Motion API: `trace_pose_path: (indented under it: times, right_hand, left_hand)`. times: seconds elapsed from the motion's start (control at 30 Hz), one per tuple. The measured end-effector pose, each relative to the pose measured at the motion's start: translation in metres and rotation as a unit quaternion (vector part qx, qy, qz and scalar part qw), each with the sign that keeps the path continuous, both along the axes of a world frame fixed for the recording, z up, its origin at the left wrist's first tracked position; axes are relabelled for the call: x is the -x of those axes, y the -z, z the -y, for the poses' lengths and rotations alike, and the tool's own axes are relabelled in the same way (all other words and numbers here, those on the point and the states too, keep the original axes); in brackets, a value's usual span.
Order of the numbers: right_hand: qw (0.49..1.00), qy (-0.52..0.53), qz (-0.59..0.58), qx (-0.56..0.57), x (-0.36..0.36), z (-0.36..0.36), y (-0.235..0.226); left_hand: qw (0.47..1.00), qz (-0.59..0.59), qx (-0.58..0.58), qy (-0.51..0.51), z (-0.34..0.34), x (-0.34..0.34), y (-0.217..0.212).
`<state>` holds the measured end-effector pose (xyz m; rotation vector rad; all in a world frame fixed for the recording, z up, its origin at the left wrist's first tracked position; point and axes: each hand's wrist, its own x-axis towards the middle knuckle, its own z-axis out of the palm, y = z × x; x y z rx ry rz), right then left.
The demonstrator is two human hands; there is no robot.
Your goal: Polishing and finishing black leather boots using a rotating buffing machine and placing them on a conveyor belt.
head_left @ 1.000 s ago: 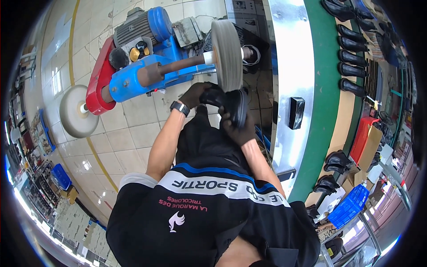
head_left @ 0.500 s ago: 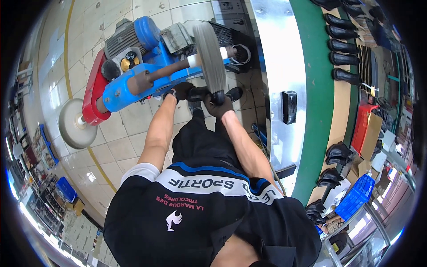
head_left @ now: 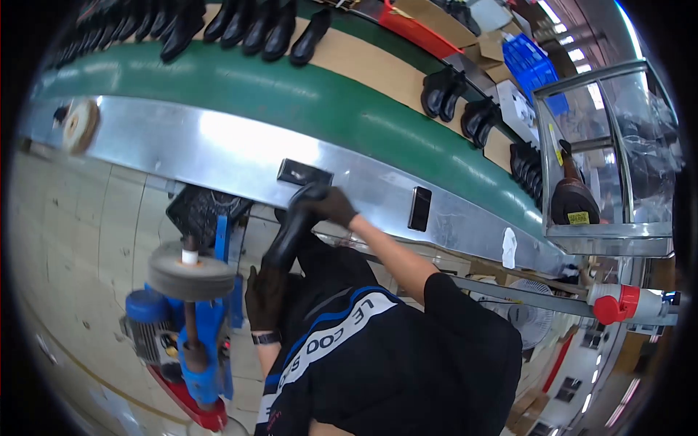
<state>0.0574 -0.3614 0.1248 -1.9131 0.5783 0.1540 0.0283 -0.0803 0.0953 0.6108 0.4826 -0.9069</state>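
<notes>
A black leather boot (head_left: pixel 289 231) is held at a slant in front of my body, its foot end toward the metal ledge. My right hand (head_left: pixel 336 206), in a dark glove, grips that foot end. Lower down, my left hand (head_left: pixel 263 301), also gloved, is closed around the shaft end, its fingers partly hidden. Just beyond the boot, a shiny black rectangular block (head_left: pixel 299 171) lies on the ledge (head_left: pixel 371 183). In this view the boot overlaps the block's near edge; whether they touch I cannot tell.
To my left stands a blue machine (head_left: pixel 203 330) with a grey buffing wheel (head_left: pixel 190 273). A phone (head_left: pixel 419 208) lies on the ledge. Beyond runs a green belt (head_left: pixel 349 109), with several black boots (head_left: pixel 313 38) lined behind it. A metal rack (head_left: pixel 607 240) stands at right.
My body and view have turned right, from the buffing wheel to the ledge. The boot has left the wheel and come up beside the black block, still in both hands.
</notes>
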Motion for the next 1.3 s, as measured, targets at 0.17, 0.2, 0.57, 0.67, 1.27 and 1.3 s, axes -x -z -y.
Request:
trace_pose_path:
  times: [0.17, 0.2, 0.57, 0.67, 1.27, 1.3]
  right_hand:
    - [0.914, 0.306, 0.242, -0.109, 0.030, 0.152, 0.002]
    - [0.914, 0.292, 0.281, 0.033, 0.031, 0.188, 0.024]
    - [0.628, 0.575, 0.319, -0.416, -0.058, 0.418, 0.074]
    - [0.604, 0.590, 0.331, -0.422, -0.057, 0.436, 0.095]
    - [0.894, 0.424, -0.103, 0.107, -0.381, 0.246, 0.054]
    - [0.891, 0.426, -0.103, 0.116, -0.381, 0.243, 0.048]
  left_hand:
    - [0.968, 0.094, 0.233, 0.006, 0.015, -0.041, -0.088]
    - [0.980, 0.090, 0.176, 0.015, 0.023, -0.048, -0.093]
    - [0.968, -0.023, -0.144, 0.203, 0.061, -0.092, -0.099]
    - [0.955, -0.045, -0.188, 0.227, 0.063, -0.096, -0.098]
    - [0.855, 0.122, -0.356, 0.355, 0.075, -0.078, -0.114]
    - [0.848, 0.173, -0.347, 0.361, 0.071, -0.076, -0.118]
